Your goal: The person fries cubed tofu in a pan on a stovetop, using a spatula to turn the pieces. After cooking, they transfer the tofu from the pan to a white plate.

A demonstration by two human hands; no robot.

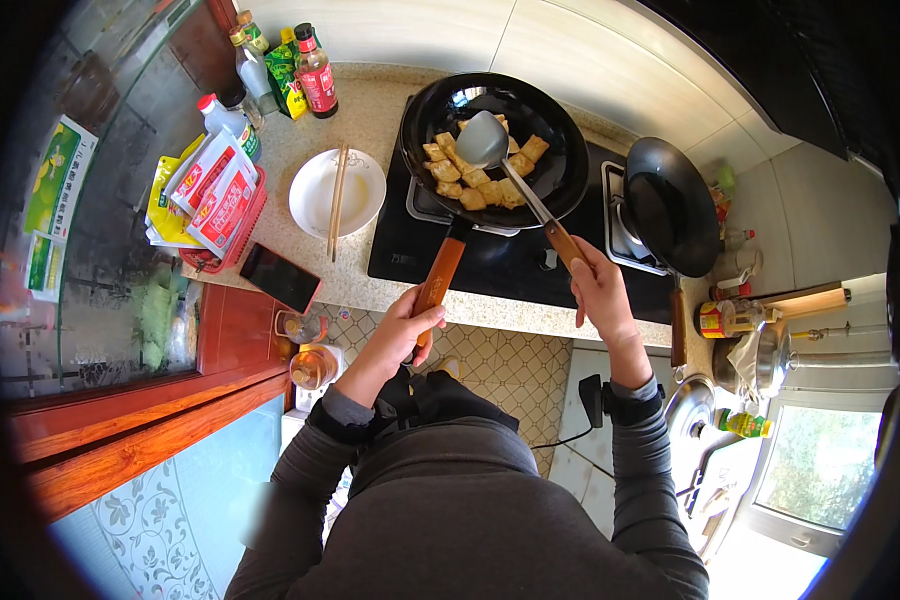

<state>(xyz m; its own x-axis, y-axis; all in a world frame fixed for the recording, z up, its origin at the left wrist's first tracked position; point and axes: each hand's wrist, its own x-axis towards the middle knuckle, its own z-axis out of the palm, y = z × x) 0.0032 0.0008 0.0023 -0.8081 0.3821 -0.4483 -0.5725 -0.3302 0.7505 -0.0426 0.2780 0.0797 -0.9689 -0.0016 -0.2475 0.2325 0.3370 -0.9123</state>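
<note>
My left hand (392,335) is closed around the wooden handle of a black wok (562,140), which sits over the left burner of the black gas stove (395,250). In my right hand (602,295) is a spatula (484,140) with a wooden grip; its metal head lies face-on over the food, hiding some of it. Golden-brown pieces that look like fried tofu (450,172) cover the wok's bottom. Left of the stove stands a white bowl (308,190) with a little liquid in it, and a pair of chopsticks (338,205) rests across its rim.
A second black pan (675,200) sits on the right burner, its handle pointing toward me. Along the left counter are a phone (280,278) at the front edge, a red basket (253,222) of seasoning packets, and several bottles (316,80). Jars and a metal pot (772,365) stand far right.
</note>
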